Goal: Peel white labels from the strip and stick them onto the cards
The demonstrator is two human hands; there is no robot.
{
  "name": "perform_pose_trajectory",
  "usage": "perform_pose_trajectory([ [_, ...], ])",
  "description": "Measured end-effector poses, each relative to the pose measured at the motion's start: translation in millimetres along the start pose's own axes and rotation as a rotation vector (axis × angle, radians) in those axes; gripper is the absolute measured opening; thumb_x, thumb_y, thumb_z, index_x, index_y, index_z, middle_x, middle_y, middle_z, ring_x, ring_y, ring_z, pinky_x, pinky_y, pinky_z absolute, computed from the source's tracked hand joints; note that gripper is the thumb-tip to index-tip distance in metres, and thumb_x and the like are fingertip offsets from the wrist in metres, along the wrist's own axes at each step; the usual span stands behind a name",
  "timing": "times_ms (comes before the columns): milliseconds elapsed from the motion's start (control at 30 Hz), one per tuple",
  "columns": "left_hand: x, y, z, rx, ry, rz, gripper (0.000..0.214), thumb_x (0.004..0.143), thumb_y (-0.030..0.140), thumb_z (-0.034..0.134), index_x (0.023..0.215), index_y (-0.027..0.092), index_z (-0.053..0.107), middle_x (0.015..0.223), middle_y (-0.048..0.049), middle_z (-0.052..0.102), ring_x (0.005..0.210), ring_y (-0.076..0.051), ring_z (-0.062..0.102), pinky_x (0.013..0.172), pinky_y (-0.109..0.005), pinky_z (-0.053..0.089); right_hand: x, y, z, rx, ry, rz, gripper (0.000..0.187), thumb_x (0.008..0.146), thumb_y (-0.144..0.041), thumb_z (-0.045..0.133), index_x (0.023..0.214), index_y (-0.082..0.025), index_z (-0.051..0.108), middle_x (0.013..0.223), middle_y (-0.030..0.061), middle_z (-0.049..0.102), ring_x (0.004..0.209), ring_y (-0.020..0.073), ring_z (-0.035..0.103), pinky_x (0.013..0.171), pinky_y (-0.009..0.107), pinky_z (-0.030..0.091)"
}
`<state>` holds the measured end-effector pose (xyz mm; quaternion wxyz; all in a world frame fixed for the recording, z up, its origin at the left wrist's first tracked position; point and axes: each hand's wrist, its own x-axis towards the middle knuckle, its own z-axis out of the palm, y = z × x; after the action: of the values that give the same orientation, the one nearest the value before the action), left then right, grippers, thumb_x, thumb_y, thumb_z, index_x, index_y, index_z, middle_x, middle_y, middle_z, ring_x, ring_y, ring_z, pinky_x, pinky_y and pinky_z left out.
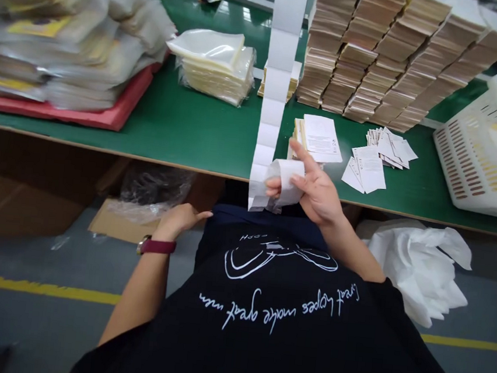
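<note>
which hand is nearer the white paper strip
Right hand, which holds the lower part of the paper strip; the left hand is to its left, apart from it.

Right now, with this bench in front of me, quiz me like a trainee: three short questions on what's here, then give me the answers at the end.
1. True or false: the right hand holds the white paper strip.

2. What colour is the flat base under the pile of plastic-bagged goods?
a) blue
b) red
c) white

3. Short answer: which container stands on the green tabletop, to the right of the tall paper stacks in the picture?

Key:
1. True
2. b
3. The white slotted plastic basket
</note>
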<state>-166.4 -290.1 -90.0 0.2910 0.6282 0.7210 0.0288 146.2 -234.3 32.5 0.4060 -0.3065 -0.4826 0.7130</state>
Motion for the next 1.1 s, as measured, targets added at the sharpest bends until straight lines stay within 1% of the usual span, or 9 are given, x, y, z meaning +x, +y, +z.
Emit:
perform_pose_trajectory([
  [133,-2.4,4.6,6.8,-0.019,0.055,-0.035,0.048,0.087,0.058,0.051,0.084,0.012,0.066,0.081,-0.0068,0.068,0.087,-0.02,0.063,0.081,-0.03,0.045,9.6,-27.9,12.9,-0.128,0.039,-0.137,0.073,0.084,-0.043,0.064,0.146,-0.032,0.027,0.104,0.0019,0.072,0.08,0.0186,0.073,0.078,0.04,0.059],
  [333,-10.0,4.3,11.0,-0.104,0.123,-0.011,0.037,0.092,0.046,0.054,0.108,0.013,0.059,0.107,-0.0057,0.063,0.096,-0.018,0.062,0.087,-0.039,0.053,18.5,-44.0,15.3,-0.207,0.083,-0.25,0.074,0.077,-0.044,0.071,0.142,-0.031,0.037,0.091,0.0003,0.075,0.076,0.0199,0.073,0.07,0.038,0.061],
  [467,-13.3,12.6,-3.9,-0.196,0.158,0.106,0.033,0.089,0.044,0.058,0.099,0.014,0.066,0.097,-0.0059,0.068,0.091,-0.019,0.064,0.082,-0.034,0.052,23.4,-41.7,20.6,-0.221,0.116,-0.274,0.07,0.076,-0.043,0.072,0.138,-0.033,0.042,0.091,0.0009,0.075,0.077,0.0213,0.073,0.07,0.041,0.061],
  [567,-19.7,43.9,-20.9,-0.273,0.182,0.276,0.029,0.086,0.046,0.06,0.091,0.019,0.072,0.084,-0.004,0.071,0.08,-0.018,0.064,0.072,-0.026,0.049,29.5,-36.3,29.8,-0.223,0.113,-0.272,0.065,0.079,-0.044,0.069,0.137,-0.035,0.042,0.095,0.0006,0.074,0.079,0.0211,0.073,0.072,0.042,0.06],
  [700,-20.4,112.4,-44.9,-0.459,0.384,0.68,0.04,0.081,0.042,0.067,0.114,0.021,0.065,0.085,-0.0019,0.066,0.062,-0.01,0.052,0.065,-0.024,0.044,39.7,-31.4,46.7,-0.24,0.085,-0.285,0.062,0.083,-0.045,0.063,0.138,-0.034,0.039,0.098,0.0015,0.073,0.081,0.0201,0.072,0.073,0.042,0.06],
  [767,-15.2,140.4,-54.0,-0.55,0.393,0.741,0.02,0.08,0.035,0.066,0.09,0.018,0.07,0.075,-0.0002,0.061,0.064,-0.01,0.051,0.065,-0.024,0.042,44.4,-33.4,49.0,-0.278,0.085,-0.289,0.063,0.084,-0.046,0.062,0.14,-0.034,0.037,0.1,0.0023,0.073,0.08,0.0194,0.071,0.071,0.04,0.06],
  [867,-8.0,157.4,-61.5,-0.825,0.303,0.684,0.023,0.08,0.03,0.063,0.063,0.016,0.059,0.06,0.003,0.052,0.058,-0.008,0.045,0.057,-0.021,0.036,46.5,-41.4,36.6,-0.36,0.108,-0.263,0.071,0.083,-0.045,0.063,0.145,-0.033,0.031,0.097,0.0016,0.073,0.074,0.0175,0.07,0.066,0.036,0.059],
  [967,-7.6,153.3,-63.4,-1.077,0.165,0.566,0.026,0.079,0.033,0.065,0.064,0.017,0.053,0.052,0.0066,0.043,0.048,-0.006,0.036,0.048,-0.019,0.028,38.1,-45.7,17.1,-0.423,0.183,-0.254,0.072,0.084,-0.047,0.061,0.146,-0.03,0.028,0.089,0.0012,0.073,0.071,0.0165,0.07,0.063,0.032,0.058],
  [1100,-15.6,153.6,-62.6,-1.182,0.175,0.488,0.025,0.077,0.034,0.067,0.065,0.017,0.052,0.051,0.0068,0.043,0.047,-0.006,0.037,0.046,-0.019,0.028,15.8,-27.7,16.9,-0.661,0.253,-0.347,0.05,0.083,-0.049,0.061,0.124,-0.021,0.053,0.089,0.0061,0.073,0.077,0.0184,0.07,0.071,0.035,0.058],
])
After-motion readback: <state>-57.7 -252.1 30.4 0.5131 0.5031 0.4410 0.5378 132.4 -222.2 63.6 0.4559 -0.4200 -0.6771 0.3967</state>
